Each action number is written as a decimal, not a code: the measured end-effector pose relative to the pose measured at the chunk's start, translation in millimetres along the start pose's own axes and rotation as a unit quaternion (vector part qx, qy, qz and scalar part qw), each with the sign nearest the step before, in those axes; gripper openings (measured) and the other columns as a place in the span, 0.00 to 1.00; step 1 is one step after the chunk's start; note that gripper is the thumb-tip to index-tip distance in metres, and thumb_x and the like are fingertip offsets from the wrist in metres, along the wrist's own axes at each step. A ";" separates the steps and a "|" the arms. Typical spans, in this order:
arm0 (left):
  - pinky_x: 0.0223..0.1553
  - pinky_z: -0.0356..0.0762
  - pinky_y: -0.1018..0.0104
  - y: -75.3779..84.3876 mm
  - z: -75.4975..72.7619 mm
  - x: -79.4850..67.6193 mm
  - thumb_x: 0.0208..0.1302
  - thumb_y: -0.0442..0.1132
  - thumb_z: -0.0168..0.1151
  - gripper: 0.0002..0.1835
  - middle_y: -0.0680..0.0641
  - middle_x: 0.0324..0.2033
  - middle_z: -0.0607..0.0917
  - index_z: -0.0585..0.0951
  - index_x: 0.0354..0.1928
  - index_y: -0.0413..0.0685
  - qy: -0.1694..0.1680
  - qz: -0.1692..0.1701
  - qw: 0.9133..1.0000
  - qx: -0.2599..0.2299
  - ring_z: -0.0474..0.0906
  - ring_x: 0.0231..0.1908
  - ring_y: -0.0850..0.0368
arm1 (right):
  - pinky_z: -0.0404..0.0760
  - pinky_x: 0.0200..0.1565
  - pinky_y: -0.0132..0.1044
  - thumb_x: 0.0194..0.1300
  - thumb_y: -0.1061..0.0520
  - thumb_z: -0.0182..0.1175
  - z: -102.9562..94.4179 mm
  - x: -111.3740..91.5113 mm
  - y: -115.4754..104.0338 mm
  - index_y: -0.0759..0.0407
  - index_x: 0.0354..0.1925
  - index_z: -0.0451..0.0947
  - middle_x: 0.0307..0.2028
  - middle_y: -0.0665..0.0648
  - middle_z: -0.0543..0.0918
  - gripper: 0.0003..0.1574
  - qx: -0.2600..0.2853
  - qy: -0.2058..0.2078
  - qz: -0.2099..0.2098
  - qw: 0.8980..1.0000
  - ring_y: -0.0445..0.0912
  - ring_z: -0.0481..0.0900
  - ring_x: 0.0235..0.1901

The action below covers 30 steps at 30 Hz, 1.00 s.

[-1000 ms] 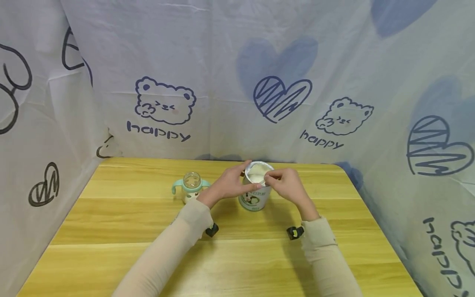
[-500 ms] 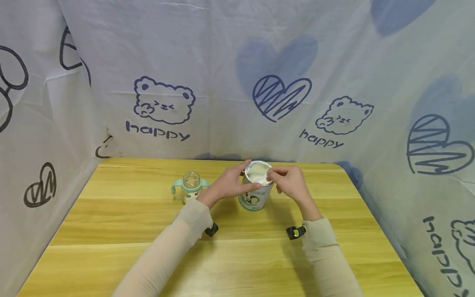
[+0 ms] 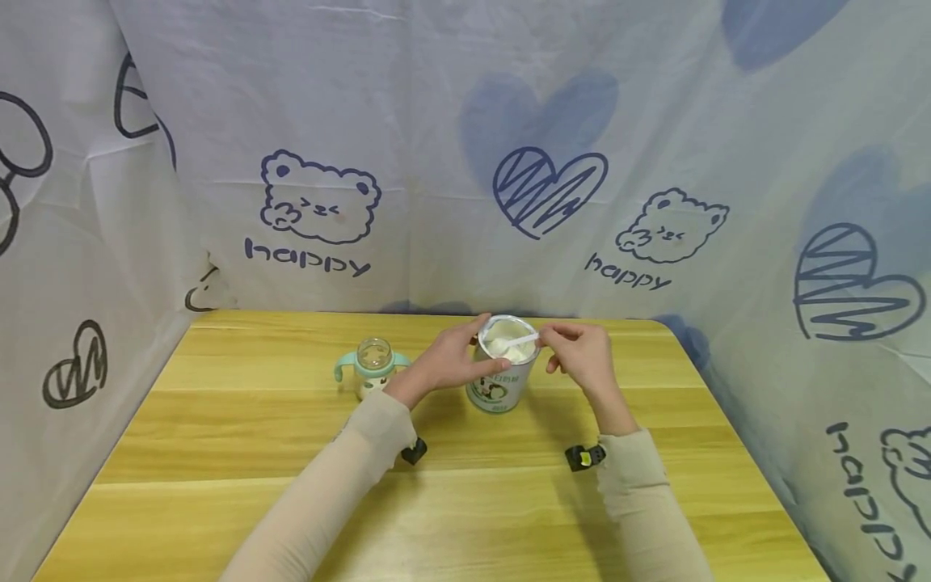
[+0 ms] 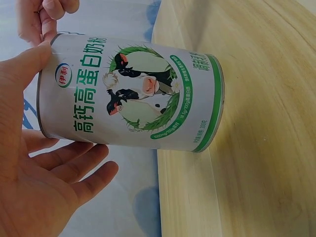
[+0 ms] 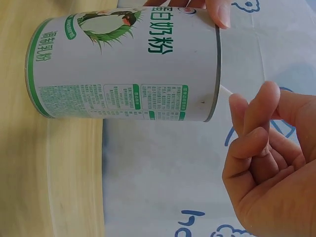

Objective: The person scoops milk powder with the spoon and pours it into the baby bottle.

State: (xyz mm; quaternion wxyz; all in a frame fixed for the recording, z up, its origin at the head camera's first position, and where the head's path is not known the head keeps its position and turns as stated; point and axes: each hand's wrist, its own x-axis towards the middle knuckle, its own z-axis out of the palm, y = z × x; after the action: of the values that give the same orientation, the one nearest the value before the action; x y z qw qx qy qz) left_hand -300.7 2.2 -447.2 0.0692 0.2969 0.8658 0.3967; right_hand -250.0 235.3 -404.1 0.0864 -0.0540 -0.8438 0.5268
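Milk powder can [image 3: 497, 391] stands on the worktop [image 3: 465, 517], right of its middle and near its far edge, mouth uncovered, in the same place as 1 second ago; whether it leans slightly I cannot tell. Both hands are at its top and both are occupied. The left hand [image 3: 454, 356] grips the can by the rim, thumb on the near side and fingers spread round the other, and has hardly moved. The right hand [image 3: 587, 356] is held narrow, fingers curled, pinching a handle; it has drawn outward to just beyond the rim. The lidless bottle [image 3: 374, 373] with 2 mint-green handles stands apart to the left, untouched and unchanged. Smallest is the white scoop [image 3: 521, 340]: its handle, mostly hidden by fingers before, now shows crossing the rim, while its far end lies down at the powder [image 3: 516, 353]. That suggests the scoop is free to be worked, though how full it is cannot be seen; a steady can matters most here, as a jerk could spill powder.
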 end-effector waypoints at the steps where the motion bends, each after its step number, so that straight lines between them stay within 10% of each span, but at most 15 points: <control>1: 0.73 0.73 0.42 0.1 0.0 0.1 0.67 0.65 0.68 0.56 0.37 0.77 0.69 0.52 0.84 0.44 0.000 0.000 1.000 0.000 0.74 0.71 0.42 | 0.74 0.20 0.28 0.70 0.56 0.64 -0.6 0.1 0.3 0.67 0.51 0.88 0.36 0.61 0.92 0.19 0.001 0.002 0.002 1.000 0.40 0.79 0.14; 30: 0.73 0.72 0.43 -0.6 -0.8 1.5 0.67 0.65 0.67 0.56 0.36 0.77 0.68 0.53 0.84 0.42 0.003 0.005 1.000 0.010 0.74 0.71 0.41 | 0.78 0.22 0.28 0.71 0.56 0.66 -13.3 -5.7 -13.7 0.67 0.53 0.87 0.37 0.58 0.92 0.19 0.078 0.038 0.034 0.996 0.39 0.82 0.17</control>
State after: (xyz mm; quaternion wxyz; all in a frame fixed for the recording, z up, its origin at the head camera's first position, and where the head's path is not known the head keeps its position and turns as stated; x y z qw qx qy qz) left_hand -302.5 2.2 -446.9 0.0618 0.3008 0.8684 0.3894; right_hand -241.8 239.9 -386.6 0.1045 -0.0952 -0.7937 0.5916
